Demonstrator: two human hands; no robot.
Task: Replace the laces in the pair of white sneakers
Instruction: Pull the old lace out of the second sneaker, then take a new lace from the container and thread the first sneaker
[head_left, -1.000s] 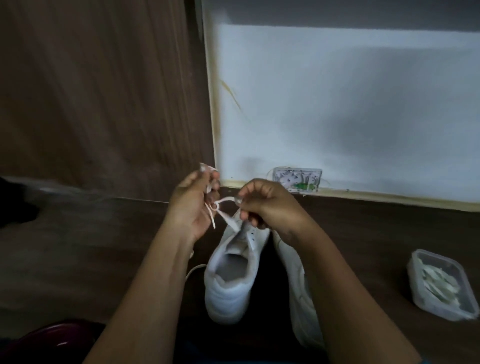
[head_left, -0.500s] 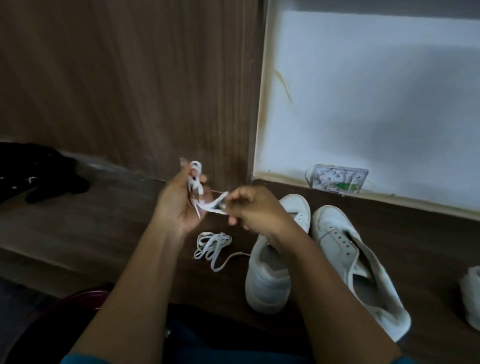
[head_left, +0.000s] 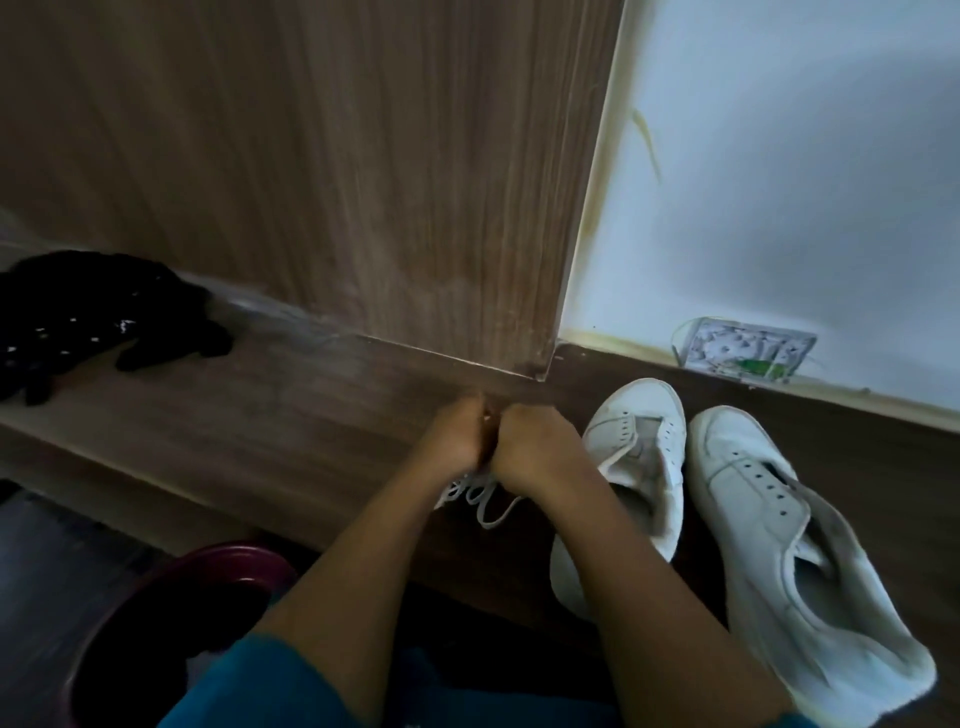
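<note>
A tall wood-grain panel (head_left: 363, 182) stands on a dark wooden ledge (head_left: 249, 431). Left of the panel's foot lies a crumpled black garment (head_left: 78, 312). Right of the panel, a clear plastic box (head_left: 743, 353) rests against a white wall (head_left: 805, 182). Below the panel, a maroon basin (head_left: 208, 558) sits at the ledge's near edge.

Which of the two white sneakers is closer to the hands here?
The left sneaker, beside the right hand that grips a lace, its heel partly covered by that forearm. The right sneaker lies beyond it.
</note>
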